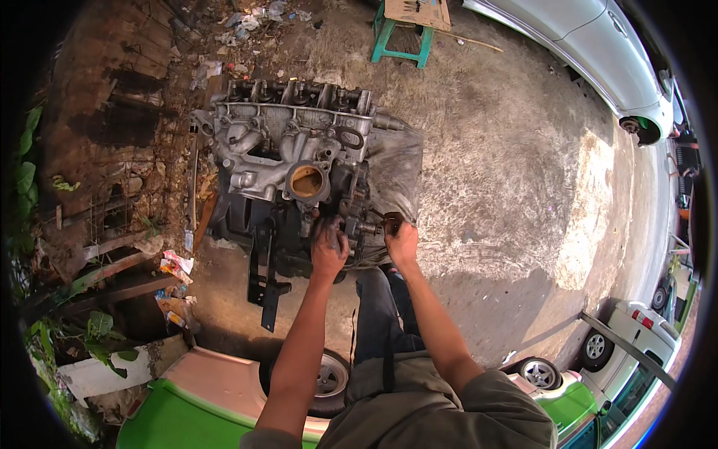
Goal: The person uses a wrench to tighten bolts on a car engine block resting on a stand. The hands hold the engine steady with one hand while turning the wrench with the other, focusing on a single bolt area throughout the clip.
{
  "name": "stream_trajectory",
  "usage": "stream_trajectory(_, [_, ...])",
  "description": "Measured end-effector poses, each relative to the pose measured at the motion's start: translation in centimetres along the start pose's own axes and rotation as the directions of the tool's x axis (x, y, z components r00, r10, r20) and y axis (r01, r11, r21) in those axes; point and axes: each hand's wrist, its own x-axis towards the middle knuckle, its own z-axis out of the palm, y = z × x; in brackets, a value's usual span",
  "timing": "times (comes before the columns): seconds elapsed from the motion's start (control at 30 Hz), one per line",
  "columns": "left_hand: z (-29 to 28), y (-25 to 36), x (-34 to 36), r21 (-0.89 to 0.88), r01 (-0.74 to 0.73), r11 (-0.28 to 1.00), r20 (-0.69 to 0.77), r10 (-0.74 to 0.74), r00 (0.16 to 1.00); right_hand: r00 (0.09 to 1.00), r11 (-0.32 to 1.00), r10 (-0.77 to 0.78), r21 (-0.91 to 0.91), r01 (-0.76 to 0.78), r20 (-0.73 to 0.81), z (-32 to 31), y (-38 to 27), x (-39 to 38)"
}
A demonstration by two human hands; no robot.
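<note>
1. Far left, 9 to 10 o'clock in view: green leaves (27, 176) along the edge.
2. 8 o'clock: black bracket (263, 277), holes along it, jutting below the engine.
3. Engine (258, 176), grimy grey metal, at 10 to 11 o'clock from centre; round opening facing up.
4. Left hand (329, 251) at the engine's 5 o'clock; fingers dirty, curled against its parts. Grip unclear.
5. Right hand (404, 245) at the engine's 4 o'clock, fingers bent inward beside it; cannot tell what they hold.
6. 12 to 1 o'clock: green stool (402, 55).
7. 1 to 2 o'clock: silver car (576, 37).
</note>
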Motion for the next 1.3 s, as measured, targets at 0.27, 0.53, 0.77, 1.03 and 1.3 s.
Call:
stream_trajectory(0.27, [-0.3, 0.2, 0.3, 0.040, -0.080, 0.996, -0.034, 0.081, 0.996, 0.993, 0.990, -0.119, -0.071, 0.118, -0.006, -0.2, -3.0, 0.0])
stream_trajectory(0.53, [-0.1, 0.3, 0.6, 0.024, -0.082, 0.996, -0.059, 0.083, 0.995, 0.986, 0.987, -0.155, -0.033, 0.157, 0.058, -0.1, -2.2, 0.0])
stream_trajectory(0.77, [-0.3, 0.2, 0.2, -0.034, -0.009, 0.999, 0.010, 0.010, 1.000, 0.958, 0.963, -0.269, 0.045, 0.266, 0.101, -0.4, -2.2, 0.1])
stream_trajectory(1.03, [-0.3, -0.1, 0.5, -0.029, -0.053, 0.998, 0.024, 0.054, 0.998, 0.974, 0.973, -0.222, 0.084, 0.217, 0.051, 0.4, -3.7, 0.7])
stream_trajectory(1.3, [0.1, -0.4, 0.0, -0.063, -0.019, 0.998, 0.026, 0.021, 0.999, 0.991, 0.989, -0.013, 0.147, 0.033, -0.133, 3.4, -2.1, 5.6])
